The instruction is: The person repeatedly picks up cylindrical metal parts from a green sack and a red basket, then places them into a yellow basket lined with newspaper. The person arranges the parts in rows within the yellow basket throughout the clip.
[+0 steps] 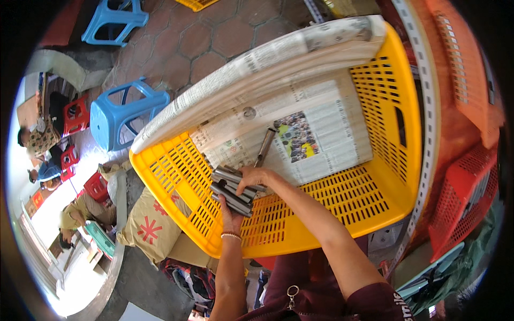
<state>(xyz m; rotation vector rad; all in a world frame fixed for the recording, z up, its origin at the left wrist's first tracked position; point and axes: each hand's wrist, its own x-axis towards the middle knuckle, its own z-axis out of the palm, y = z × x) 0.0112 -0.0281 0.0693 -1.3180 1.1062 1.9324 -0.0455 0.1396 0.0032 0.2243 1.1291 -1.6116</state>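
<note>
Inside a yellow slotted plastic basket (399, 184), both my hands are at its near left corner. My left hand (231, 215), with a beaded bracelet at the wrist, grips several short grey metal tubes (231, 199) from below. Over the same bundle, my right hand (256, 178) has its fingers bent round the upper tubes. Past the right hand's fingers, a single thin metal tube (265, 145) lies at a slant against the lining. Printed newspaper (334, 125) covers the basket's floor and far side, folded thickly over the far rim. My fingers partly hide the bundle.
Blue plastic stools (110, 120) stand on the tiled floor at left, beyond which people (80, 214) sit near red stools. A printed sack (152, 222) lies left of the basket. At right are a perforated metal upright (426, 107) and red crates (460, 198).
</note>
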